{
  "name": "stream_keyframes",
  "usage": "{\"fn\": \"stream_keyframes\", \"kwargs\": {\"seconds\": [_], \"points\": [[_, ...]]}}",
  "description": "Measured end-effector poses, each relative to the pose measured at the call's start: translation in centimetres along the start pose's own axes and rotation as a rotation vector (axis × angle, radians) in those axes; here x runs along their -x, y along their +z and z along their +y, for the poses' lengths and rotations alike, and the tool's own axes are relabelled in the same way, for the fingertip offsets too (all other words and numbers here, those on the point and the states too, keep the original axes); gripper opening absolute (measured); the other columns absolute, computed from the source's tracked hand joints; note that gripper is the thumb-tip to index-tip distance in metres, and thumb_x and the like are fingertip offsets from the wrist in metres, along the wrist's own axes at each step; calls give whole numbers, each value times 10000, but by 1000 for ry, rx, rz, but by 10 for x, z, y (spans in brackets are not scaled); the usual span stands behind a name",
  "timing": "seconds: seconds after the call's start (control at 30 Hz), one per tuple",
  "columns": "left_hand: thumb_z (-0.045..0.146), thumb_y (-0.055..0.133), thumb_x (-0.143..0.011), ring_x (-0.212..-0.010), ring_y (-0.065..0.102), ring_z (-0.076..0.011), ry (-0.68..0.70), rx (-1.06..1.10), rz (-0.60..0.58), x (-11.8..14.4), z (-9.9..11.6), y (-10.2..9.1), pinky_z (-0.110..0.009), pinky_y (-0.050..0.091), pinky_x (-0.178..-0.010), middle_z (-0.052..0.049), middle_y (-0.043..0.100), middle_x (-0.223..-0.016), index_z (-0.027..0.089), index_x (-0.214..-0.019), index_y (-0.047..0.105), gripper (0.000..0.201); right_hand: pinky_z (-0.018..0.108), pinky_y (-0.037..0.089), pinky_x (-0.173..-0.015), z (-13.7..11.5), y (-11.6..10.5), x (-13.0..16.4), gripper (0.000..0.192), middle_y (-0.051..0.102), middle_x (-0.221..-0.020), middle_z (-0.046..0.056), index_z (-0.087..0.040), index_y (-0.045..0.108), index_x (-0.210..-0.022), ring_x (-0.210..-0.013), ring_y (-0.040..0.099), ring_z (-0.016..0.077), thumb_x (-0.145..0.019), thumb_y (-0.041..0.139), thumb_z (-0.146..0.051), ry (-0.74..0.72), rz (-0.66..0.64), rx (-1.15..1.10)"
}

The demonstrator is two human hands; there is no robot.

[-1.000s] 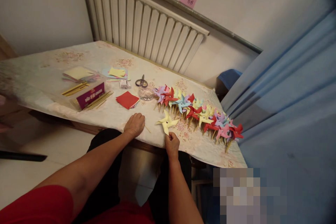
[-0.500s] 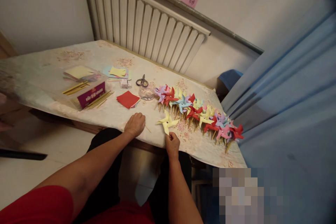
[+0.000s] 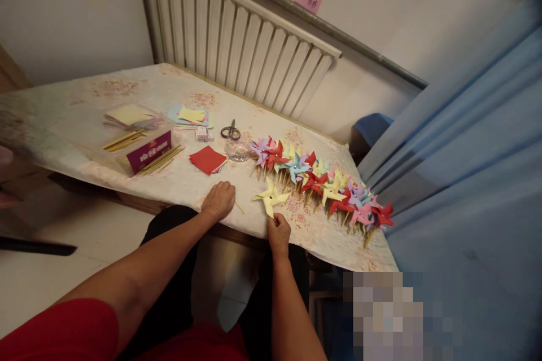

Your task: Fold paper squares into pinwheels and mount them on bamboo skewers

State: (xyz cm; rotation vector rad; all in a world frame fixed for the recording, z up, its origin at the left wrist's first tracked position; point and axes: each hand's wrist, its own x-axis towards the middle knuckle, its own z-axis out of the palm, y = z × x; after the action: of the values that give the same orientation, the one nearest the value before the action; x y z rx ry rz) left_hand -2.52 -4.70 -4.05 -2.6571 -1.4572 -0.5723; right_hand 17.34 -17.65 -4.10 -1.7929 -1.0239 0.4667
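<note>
Between the thumb and fingers of my right hand (image 3: 279, 234) is a yellow paper pinwheel (image 3: 271, 197), pinched by its lower edge above the floral tablecloth. Its blades face up and a small round pin shows at its centre. My left hand (image 3: 219, 201) rests on the table's front part with its fingers curled. From beside its fingers a thin wooden stick (image 3: 240, 207) pokes out, the rest of it hidden by the hand. Just beyond my left hand lies a stack of red paper squares (image 3: 208, 159).
A long cluster of colourful pinwheels (image 3: 315, 180) stands along the right. Further back are scissors (image 3: 231, 131), a clear container of small pins (image 3: 238, 150), small boxes (image 3: 204, 134) and coloured paper (image 3: 192, 115). Wooden sticks (image 3: 163, 161) lie by a purple-labelled bag (image 3: 149, 152) on the left.
Both hands and the yellow pinwheel keep almost the same place. The view has shifted very slightly.
</note>
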Motion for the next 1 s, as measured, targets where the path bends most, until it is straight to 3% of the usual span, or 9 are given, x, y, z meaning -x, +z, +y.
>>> {"fn": "stream_keyframes", "kwargs": {"seconds": [1.0], "points": [[184, 438, -962, -1000, 556, -304, -6, 33, -16, -1, 1, -3, -438, 426, -892, -170, 639, -1002, 144, -950, 673, 239, 264, 355, -583, -1, 0, 0, 226, 537, -587, -37, -198, 661, -723, -586, 443, 151, -743, 535, -385, 22, -3, -30]]}}
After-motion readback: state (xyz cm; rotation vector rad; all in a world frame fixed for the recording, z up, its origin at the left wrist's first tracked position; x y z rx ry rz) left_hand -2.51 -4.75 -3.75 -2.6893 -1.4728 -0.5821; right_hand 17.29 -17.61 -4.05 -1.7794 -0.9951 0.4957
